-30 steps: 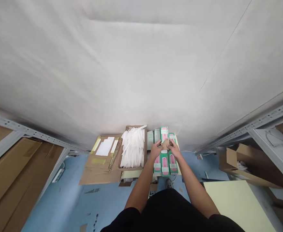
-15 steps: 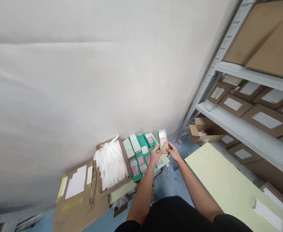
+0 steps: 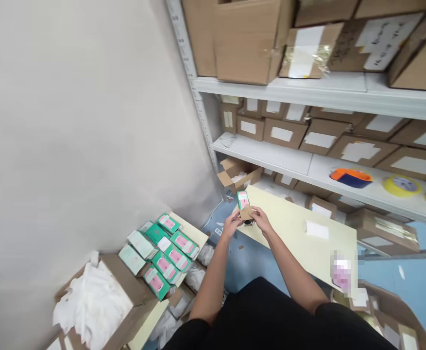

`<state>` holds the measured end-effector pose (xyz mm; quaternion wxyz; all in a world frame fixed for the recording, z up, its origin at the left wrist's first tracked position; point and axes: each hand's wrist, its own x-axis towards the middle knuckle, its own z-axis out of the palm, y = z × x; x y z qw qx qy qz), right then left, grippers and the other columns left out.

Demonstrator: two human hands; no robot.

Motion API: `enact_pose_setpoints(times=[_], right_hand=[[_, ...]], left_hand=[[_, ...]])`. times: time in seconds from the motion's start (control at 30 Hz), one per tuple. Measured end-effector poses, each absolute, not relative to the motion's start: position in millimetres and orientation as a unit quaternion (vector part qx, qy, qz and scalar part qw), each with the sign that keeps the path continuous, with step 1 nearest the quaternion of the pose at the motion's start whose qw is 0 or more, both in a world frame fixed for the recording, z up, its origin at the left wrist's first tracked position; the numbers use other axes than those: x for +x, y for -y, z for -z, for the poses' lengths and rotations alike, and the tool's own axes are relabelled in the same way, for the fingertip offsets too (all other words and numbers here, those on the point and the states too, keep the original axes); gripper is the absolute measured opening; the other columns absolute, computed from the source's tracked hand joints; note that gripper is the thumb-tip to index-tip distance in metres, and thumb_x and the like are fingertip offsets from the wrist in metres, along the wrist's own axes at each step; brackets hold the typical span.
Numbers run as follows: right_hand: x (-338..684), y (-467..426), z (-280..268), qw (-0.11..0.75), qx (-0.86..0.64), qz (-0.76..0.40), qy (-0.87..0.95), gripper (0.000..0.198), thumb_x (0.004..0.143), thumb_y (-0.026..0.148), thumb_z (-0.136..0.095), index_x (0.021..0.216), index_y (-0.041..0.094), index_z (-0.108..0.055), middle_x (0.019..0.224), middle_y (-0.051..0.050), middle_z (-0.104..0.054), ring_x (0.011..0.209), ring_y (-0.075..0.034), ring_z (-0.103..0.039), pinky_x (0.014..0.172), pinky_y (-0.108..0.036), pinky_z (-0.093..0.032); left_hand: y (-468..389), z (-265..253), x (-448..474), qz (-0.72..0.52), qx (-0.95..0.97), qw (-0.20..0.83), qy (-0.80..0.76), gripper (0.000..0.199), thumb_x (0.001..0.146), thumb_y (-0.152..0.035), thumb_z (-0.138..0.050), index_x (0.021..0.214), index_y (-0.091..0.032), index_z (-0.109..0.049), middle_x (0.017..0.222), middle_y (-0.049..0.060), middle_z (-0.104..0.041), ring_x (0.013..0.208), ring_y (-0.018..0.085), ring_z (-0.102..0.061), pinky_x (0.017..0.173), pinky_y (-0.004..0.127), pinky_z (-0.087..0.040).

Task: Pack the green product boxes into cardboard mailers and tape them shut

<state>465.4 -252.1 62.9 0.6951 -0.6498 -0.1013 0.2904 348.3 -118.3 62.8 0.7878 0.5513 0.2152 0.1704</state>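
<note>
In front of my body, both hands hold a small green-and-pink box with a white label. A brown cardboard piece covers its near end; whether it is a flap or a separate piece I cannot tell. My left hand grips the near left side, fingers closed. On the opposite side, my right hand is closed on the cardboard end with its fingertips. Something dark shows below the cardboard, too small to name. Beneath and around the held box lies the corner of a pale yellow table.
Several similar green boxes lie on a board at the left, beside a carton full of white material. Shelving with cartons runs behind the table. On it are an orange-and-blue item and yellow tape rolls. A white packet lies on the table.
My view has turned right, towards the shelves and the table. The held box has moved away from the stacked green boxes to the table's corner, still in both hands.
</note>
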Motion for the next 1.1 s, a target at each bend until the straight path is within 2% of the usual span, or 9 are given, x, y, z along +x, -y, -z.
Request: enact_pose_setpoints(times=[0.1, 0.27, 0.5, 0.6, 0.7, 0.83, 0.97, 1.1], right_hand=[[495.9, 290.7, -57.7, 0.689, -0.668, -0.278, 0.035, 0.052, 0.071, 0.049, -0.076, 0.116, 0.023, -0.074, 0.103, -0.006, -0.079, 0.098, -0.026, -0.072, 0.088, -0.038, -0.056], [524.3, 344.8, -50.6, 0.683, -0.661, -0.310, -0.032, 0.049, 0.078, 0.053, -0.073, 0.119, 0.027, -0.074, 0.121, -0.007, -0.077, 0.104, -0.025, -0.071, 0.081, -0.034, -0.055], [541.4, 373.7, -43.4, 0.682, -0.655, -0.314, -0.083, 0.040, 0.084, 0.055, -0.064, 0.109, 0.025, -0.073, 0.113, -0.006, -0.077, 0.106, -0.024, -0.070, 0.083, -0.034, -0.053], [549.7, 369.3, -38.4, 0.660, -0.669, -0.323, -0.110, 0.041, 0.085, 0.054, -0.061, 0.112, 0.025, -0.073, 0.109, -0.007, -0.077, 0.105, -0.024, -0.069, 0.084, -0.034, -0.051], [555.7, 359.3, -31.8, 0.637, -0.688, -0.321, -0.133, 0.044, 0.085, 0.058, -0.061, 0.112, 0.026, -0.073, 0.111, -0.006, -0.076, 0.103, -0.024, -0.068, 0.085, -0.035, -0.050], [559.2, 339.0, -13.7, 0.610, -0.716, -0.293, -0.171, 0.052, 0.076, 0.056, -0.072, 0.118, 0.025, -0.071, 0.107, -0.007, -0.077, 0.093, -0.023, -0.069, 0.081, -0.034, -0.052], [561.0, 316.3, 13.6, 0.592, -0.749, -0.217, -0.204, 0.055, 0.074, 0.046, -0.071, 0.124, 0.024, -0.067, 0.100, -0.004, -0.078, 0.090, -0.022, -0.071, 0.082, -0.033, -0.053], [560.7, 303.7, 30.7, 0.563, -0.778, -0.196, -0.198, 0.054, 0.076, 0.048, -0.068, 0.124, 0.024, -0.067, 0.097, -0.002, -0.077, 0.090, -0.023, -0.072, 0.084, -0.034, -0.054]], left_hand=[[157.8, -61.6, 384.9, -0.159, 0.566, 0.780, -0.213, 0.063, 0.074, -0.042, -0.087, 0.131, -0.019, -0.074, 0.141, 0.014, -0.069, 0.137, 0.033, -0.060, 0.121, 0.051, -0.042], [205.5, -51.0, 429.5, -0.119, 0.599, 0.756, -0.235, 0.064, 0.081, -0.054, -0.080, 0.132, -0.017, -0.074, 0.138, 0.014, -0.070, 0.133, 0.031, -0.063, 0.120, 0.047, -0.044], [211.0, -33.0, 472.0, -0.026, 0.588, 0.757, -0.283, 0.067, 0.090, -0.067, -0.062, 0.131, -0.016, -0.074, 0.139, 0.015, -0.070, 0.132, 0.033, -0.063, 0.112, 0.047, -0.048], [201.6, -24.5, 485.9, 0.037, 0.607, 0.733, -0.304, 0.064, 0.091, -0.064, -0.062, 0.133, -0.017, -0.072, 0.137, 0.015, -0.071, 0.130, 0.033, -0.064, 0.106, 0.044, -0.051], [192.5, -14.5, 498.2, 0.077, 0.632, 0.716, -0.288, 0.058, 0.088, -0.057, -0.069, 0.135, -0.022, -0.070, 0.134, 0.012, -0.073, 0.127, 0.032, -0.065, 0.102, 0.043, -0.051], [180.8, 2.0, 514.3, 0.055, 0.639, 0.721, -0.262, 0.059, 0.082, -0.046, -0.078, 0.135, -0.021, -0.066, 0.132, 0.013, -0.073, 0.122, 0.029, -0.067, 0.105, 0.043, -0.050], [167.2, 12.6, 530.9, 0.067, 0.652, 0.723, -0.219, 0.054, 0.083, -0.048, -0.076, 0.128, -0.018, -0.069, 0.127, 0.013, -0.075, 0.121, 0.029, -0.068, 0.108, 0.043, -0.049], [153.4, 8.5, 542.8, 0.082, 0.689, 0.697, -0.178, 0.043, 0.090, -0.050, -0.066, 0.119, -0.020, -0.076, 0.118, 0.009, -0.078, 0.115, 0.027, -0.070, 0.106, 0.039, -0.050]])
